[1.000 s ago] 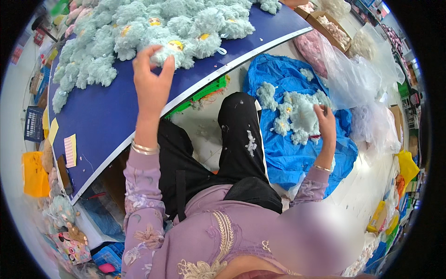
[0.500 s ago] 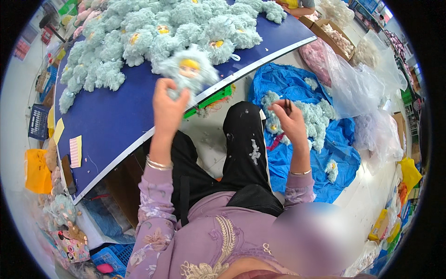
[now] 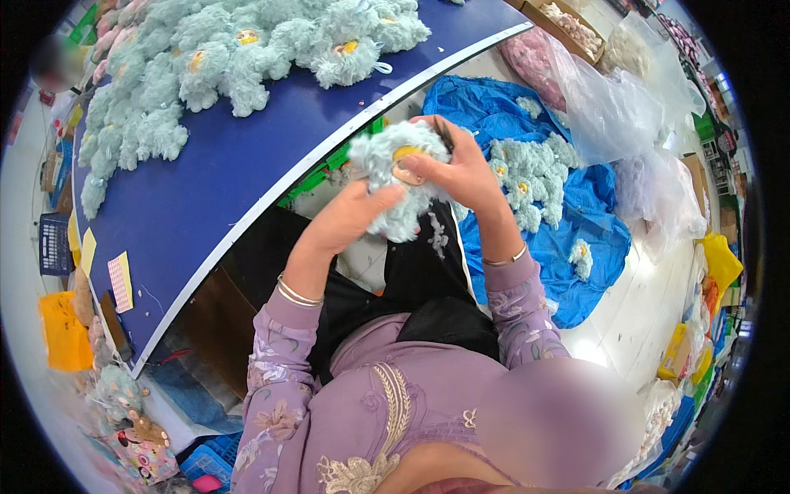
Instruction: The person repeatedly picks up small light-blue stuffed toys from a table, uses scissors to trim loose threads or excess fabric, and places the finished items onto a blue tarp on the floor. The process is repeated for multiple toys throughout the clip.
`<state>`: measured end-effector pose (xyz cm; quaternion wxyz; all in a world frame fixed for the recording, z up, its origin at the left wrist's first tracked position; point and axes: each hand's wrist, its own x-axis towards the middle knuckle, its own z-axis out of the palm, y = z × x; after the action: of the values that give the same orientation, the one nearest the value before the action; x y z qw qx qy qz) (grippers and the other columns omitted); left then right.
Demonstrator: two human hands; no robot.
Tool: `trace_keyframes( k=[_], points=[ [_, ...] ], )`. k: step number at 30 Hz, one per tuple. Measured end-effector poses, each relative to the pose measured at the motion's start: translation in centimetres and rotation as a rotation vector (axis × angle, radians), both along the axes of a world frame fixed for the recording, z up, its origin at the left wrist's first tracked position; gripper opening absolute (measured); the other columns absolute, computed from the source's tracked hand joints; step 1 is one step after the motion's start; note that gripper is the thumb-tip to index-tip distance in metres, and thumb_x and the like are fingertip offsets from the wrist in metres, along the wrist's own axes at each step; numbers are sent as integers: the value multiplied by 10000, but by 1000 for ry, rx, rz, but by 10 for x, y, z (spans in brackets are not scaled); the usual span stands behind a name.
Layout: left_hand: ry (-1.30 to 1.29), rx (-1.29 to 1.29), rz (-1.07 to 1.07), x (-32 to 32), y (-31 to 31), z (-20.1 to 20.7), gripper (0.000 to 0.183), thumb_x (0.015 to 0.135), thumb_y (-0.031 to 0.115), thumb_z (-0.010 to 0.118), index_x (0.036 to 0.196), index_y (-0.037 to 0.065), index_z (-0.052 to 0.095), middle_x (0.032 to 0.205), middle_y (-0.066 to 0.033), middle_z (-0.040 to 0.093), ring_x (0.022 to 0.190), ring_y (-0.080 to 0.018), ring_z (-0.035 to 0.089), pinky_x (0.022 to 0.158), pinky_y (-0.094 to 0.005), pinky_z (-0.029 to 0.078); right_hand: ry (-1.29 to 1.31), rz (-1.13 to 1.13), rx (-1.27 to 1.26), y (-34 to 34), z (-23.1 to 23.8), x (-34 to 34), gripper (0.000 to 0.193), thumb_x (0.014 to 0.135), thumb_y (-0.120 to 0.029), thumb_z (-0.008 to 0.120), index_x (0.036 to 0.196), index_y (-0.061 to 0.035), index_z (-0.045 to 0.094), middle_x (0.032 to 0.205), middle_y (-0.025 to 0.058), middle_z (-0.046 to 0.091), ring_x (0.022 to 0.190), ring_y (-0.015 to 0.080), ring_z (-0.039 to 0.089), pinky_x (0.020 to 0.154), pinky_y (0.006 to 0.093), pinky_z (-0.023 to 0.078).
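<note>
Over my lap I hold a fluffy pale blue-green plush toy with a yellow patch around its small doll face. My left hand grips its lower left side, thumb laid across the fur. My right hand grips it from the right, with the thumb pressed at the face. A small dark tool sticks out by the right fingers; its kind is not clear. Many more such plush toys lie heaped on the blue table at the far left.
A blue tarp on the floor to my right bears another plush pile. Clear plastic bags and a cardboard box stand beyond. The white table edge runs close to my left hand. A blue crate stands left.
The plush toy has come off the table side toward me, over my lap. My right hand has moved left from above the tarp and now grips it too. The view has shifted slightly.
</note>
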<state>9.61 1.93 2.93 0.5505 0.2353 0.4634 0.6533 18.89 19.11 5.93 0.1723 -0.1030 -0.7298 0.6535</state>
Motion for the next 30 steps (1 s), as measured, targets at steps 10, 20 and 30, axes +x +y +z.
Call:
trace_keyframes(
  k=[10,20,30],
  points=[
    [561,148,78,33,8,-12,292,886,141,621,1143,7,587,997,-49,633,830,-97,596,676,-260,518,-225,192,-734,7,-50,9,423,914,-383,599,1049,15,643,956,74,677,812,130,642,705,274,515],
    [388,-118,-27,29,16,-4,275,862,200,667,1057,15,610,801,-10,627,641,-64,577,521,-224,462,-70,29,-400,16,-41,22,415,930,-333,591,1179,-3,561,1037,65,631,944,100,566,829,270,474],
    [1051,-176,245,-97,-11,63,271,819,164,678,1046,19,649,1020,-49,642,902,-114,600,816,-269,486,-517,-547,579,145,-37,120,561,767,-361,741,1128,42,593,1021,131,658,906,191,628,822,317,494]
  ],
)
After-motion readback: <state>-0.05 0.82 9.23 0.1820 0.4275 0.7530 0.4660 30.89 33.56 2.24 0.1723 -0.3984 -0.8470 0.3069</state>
